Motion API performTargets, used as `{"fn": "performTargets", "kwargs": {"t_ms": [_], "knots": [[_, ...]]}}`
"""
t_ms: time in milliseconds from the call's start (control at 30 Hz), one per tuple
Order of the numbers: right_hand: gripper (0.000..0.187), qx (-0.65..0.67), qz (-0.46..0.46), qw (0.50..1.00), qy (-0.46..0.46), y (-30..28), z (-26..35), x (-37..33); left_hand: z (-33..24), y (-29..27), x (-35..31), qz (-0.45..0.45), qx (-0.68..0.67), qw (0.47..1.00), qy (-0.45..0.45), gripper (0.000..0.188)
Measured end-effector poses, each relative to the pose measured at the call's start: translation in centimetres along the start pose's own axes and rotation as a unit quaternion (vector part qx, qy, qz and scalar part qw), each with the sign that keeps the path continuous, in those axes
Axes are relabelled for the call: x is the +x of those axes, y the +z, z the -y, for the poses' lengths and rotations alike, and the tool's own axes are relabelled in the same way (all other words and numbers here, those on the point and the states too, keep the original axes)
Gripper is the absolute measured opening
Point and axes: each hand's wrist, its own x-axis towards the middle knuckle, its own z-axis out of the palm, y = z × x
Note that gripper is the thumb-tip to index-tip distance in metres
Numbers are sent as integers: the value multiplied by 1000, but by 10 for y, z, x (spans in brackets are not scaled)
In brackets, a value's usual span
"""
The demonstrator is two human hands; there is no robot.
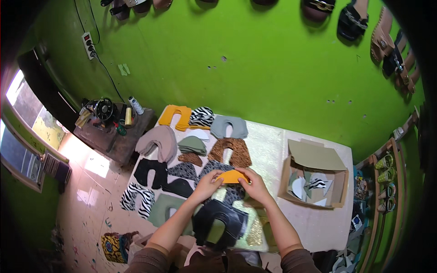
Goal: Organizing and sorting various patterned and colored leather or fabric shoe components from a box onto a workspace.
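A small yellow half-moon piece of material (pixel 232 176) is held up over the table between my two hands. My left hand (pixel 209 185) pinches its left end, and my right hand (pixel 255 184) grips the right end. Beneath them lie grey spotted cut pieces (pixel 215 168), partly hidden by my hands. Closer to me rests a stack of black U-shaped pieces (pixel 221 214). Beyond my hands is a brown spotted U-shaped stack (pixel 231 152), with a green half-moon stack (pixel 192 145) to its left.
More cut stacks cover the table's left side, among them yellow (pixel 175 115), pink (pixel 156 141) and zebra-striped (pixel 138 199) ones. An open cardboard box (pixel 313 175) with scraps stands at right. A sewing machine (pixel 104 109) is at far left; sandals (pixel 353 20) hang on the green wall.
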Motion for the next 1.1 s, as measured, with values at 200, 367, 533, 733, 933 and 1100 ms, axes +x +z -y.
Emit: {"fn": "performTargets", "kwargs": {"t_ms": [200,367,533,733,933,1100], "knots": [[26,-45,-8,999,-5,68,-2,96,1,-114,37,-61,55,996,34,22],[21,-237,-91,959,-125,88,-24,182,-1,-188,82,-146,50,988,18,22],[10,-372,-130,912,-116,113,-64,246,16,-228,125,-204,-2,979,1,22],[23,-496,-207,843,-12,137,-88,269,22,-243,159,-216,-21,976,-4,25],[23,-485,-219,847,-9,141,-108,275,12,-241,165,-188,-22,982,-1,24],[13,-377,-214,901,24,140,-104,271,21,-251,161,-195,-44,980,1,26]]}}
